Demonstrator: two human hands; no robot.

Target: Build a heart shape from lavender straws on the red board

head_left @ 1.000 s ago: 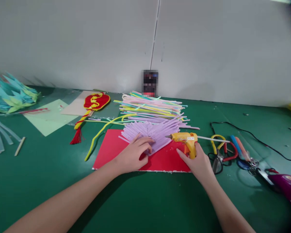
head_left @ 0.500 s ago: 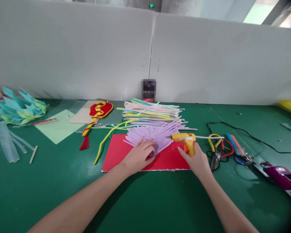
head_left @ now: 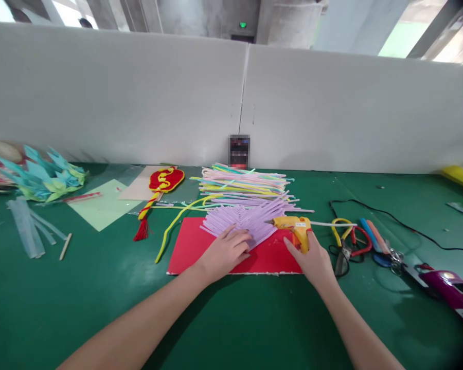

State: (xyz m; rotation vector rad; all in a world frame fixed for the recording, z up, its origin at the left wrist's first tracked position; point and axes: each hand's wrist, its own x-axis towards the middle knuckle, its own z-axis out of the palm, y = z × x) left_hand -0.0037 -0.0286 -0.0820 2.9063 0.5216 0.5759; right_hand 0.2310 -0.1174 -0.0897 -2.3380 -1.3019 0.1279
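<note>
A yellow glue gun (head_left: 293,223) with a pale glue stick out of its back is held in my right hand (head_left: 315,257), fingers around the handle. Its nozzle points left, over the right side of a purple chevron-patterned piece of pipe cleaners (head_left: 262,221). My left hand (head_left: 226,252) lies on the lower left of that piece, fingers stretched and slightly bent; the thumb is partly hidden. Beneath both is a red board (head_left: 189,239) on the green table. Behind the purple piece lies a pile of loose pipe cleaners (head_left: 243,182) in pink, yellow, purple and green.
Pliers (head_left: 343,252), a black cord (head_left: 389,211) and a purple-handled tool (head_left: 449,288) lie to the right. Leftward are a red and yellow fan-shaped ornament (head_left: 165,180), a green paper sheet (head_left: 100,208) and blue-green paper flowers (head_left: 42,174). A white partition (head_left: 119,97) stands behind.
The camera view has tilted up slightly, so things sit lower in the picture. My left fingers look a little flatter on the purple piece. The glue gun stays near the same place.
</note>
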